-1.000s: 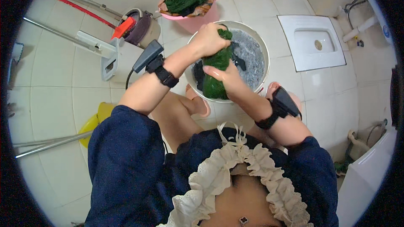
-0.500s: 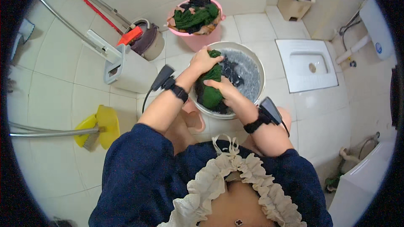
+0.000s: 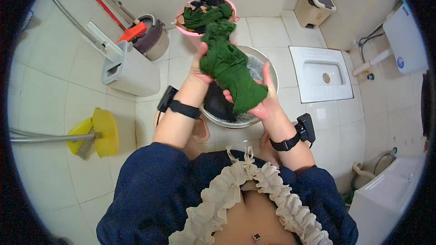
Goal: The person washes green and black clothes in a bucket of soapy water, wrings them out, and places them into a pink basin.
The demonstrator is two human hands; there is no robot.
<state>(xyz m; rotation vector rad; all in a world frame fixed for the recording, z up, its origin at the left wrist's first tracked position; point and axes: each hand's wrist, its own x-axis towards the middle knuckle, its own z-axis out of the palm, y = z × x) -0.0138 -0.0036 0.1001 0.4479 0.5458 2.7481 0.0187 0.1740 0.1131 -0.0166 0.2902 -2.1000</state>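
Green cloth [image 3: 234, 66] is held over the round basin [image 3: 232, 125], its left side grasped by the left hand [image 3: 200, 67] and its near end by the right hand [image 3: 267, 99], the two set apart. Dark fabric [image 3: 218, 103] is seen at the basin's near-left edge; a pink bucket [image 3: 193, 37] is set past the far edge.

We've got bright, fairly even, cool-white light; can't pin the source. Shadows soft and faint. Floor tiles [image 3: 324, 115] run pale with mild sheen. Fisheye bows the wall tiles [image 3: 47, 86] at left, corners go black. We see grain in the navy sleeve [image 3: 150, 179]. Knit texture on the green cloth [image 3: 229, 66] reads reasonably crisp.
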